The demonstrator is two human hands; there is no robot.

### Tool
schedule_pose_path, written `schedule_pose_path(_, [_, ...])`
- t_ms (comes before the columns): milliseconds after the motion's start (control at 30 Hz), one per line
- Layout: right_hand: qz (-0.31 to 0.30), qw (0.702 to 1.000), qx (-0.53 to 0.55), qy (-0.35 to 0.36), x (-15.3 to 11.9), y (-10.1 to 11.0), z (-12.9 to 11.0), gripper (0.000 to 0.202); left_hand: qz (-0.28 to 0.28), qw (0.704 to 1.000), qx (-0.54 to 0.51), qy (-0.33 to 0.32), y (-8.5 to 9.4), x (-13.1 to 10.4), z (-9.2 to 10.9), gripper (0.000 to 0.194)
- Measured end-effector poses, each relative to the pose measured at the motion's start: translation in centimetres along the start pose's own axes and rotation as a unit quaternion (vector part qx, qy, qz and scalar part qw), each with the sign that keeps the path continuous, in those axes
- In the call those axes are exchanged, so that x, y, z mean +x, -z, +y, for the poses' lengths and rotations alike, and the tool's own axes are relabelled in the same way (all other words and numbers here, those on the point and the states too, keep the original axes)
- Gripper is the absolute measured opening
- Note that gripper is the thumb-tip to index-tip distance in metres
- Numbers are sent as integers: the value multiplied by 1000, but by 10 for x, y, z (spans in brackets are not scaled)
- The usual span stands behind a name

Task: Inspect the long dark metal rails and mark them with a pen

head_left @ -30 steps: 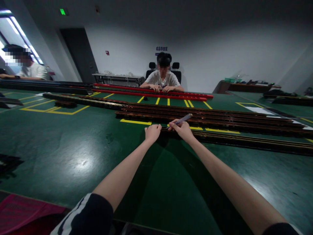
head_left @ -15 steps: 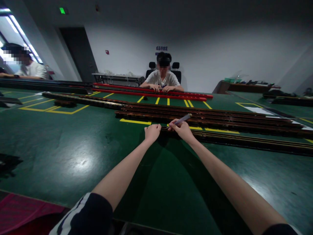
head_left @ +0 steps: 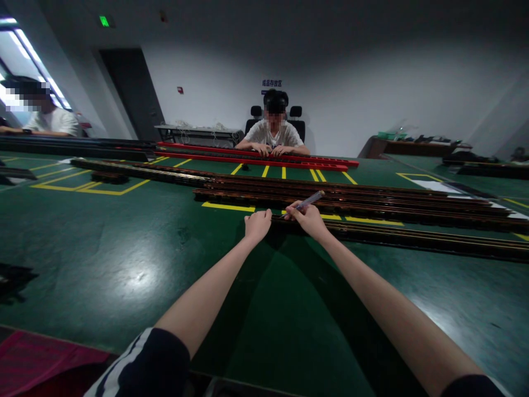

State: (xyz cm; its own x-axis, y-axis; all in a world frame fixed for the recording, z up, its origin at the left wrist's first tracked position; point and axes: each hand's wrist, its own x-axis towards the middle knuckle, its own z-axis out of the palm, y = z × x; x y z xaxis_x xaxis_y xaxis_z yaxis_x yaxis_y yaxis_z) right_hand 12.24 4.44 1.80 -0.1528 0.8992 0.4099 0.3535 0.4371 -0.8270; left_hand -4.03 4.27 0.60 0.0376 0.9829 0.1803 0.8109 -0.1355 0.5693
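My right hand (head_left: 308, 219) is closed in a writing grip round a pen-like tool (head_left: 311, 199) with a pale, see-through barrel and a brownish end. Its thin tip points down and left at the near end of a long dark rail (head_left: 417, 237) with gold-coloured edges. Curled fingers of my left hand (head_left: 258, 225) hold the left end of that same rail, close beside the tool's tip. The fingertips are partly hidden behind the hand. Just beyond both hands lies a bundle of similar dark, coppery rails (head_left: 355, 198).
Yellow tape (head_left: 229, 207) marks the green table (head_left: 103, 237). Across it a co-worker (head_left: 275, 132) handles red rails (head_left: 322, 162); another person (head_left: 53, 118) sits at far left. More dark rails (head_left: 74, 148) lie at back left, and a dark part (head_left: 16, 278) at the left edge.
The hands, tool and rail hold almost the same place. The whole view has shifted very slightly.
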Motion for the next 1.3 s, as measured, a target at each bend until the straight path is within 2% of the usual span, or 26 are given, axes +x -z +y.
schedule_pose_path(133, [-5,1000,10,-1,1,2,1,29,-8,1000,-18,-1,-1,0,0,52])
schedule_pose_path(333, [-5,1000,5,7,1,6,2,31,-11,1000,-5,-14,-1,2,0,48])
schedule_pose_path(833, [-15,1000,-12,6,1,16,3,29,-11,997,-65,29,1,-4,3,43])
schedule_pose_path(1033, [-20,1000,-15,-7,0,15,-1,27,41,997,-23,57,3,-7,5,44])
schedule_pose_path(1300, [-14,1000,-11,-5,0,15,1,25,62,994,-30,91,2,-6,2,44])
